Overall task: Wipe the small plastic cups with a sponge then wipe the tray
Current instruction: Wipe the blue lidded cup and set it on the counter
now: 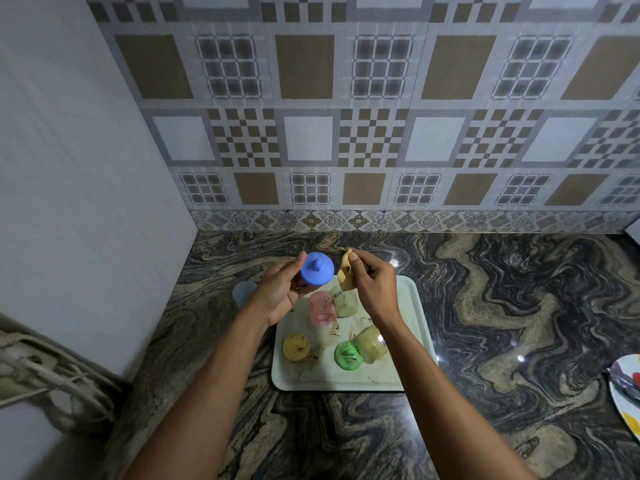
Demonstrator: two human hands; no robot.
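Observation:
My left hand [277, 292] holds a small blue plastic cup [317, 269] above the counter, its knobbed bottom facing me. Just to its right, my right hand [372, 282] pinches a tan sponge [346, 273], close to the cup. Below them lies a pale tray [412, 306] with dirty smears. On it lie a pink cup [321, 308], a pale yellow-green cup [344, 303], a yellow cup [296, 347], a green cup [348, 355] and a clear yellowish cup [372, 344]. A light blue cup [243, 292] stands on the counter left of the tray.
The dark marbled counter [502, 323] runs to a tiled back wall [346, 133] and a white side wall [86, 168] on the left. A patterned plate [627, 389] sits at the right edge. Cables and a power strip [41, 368] lie at the lower left.

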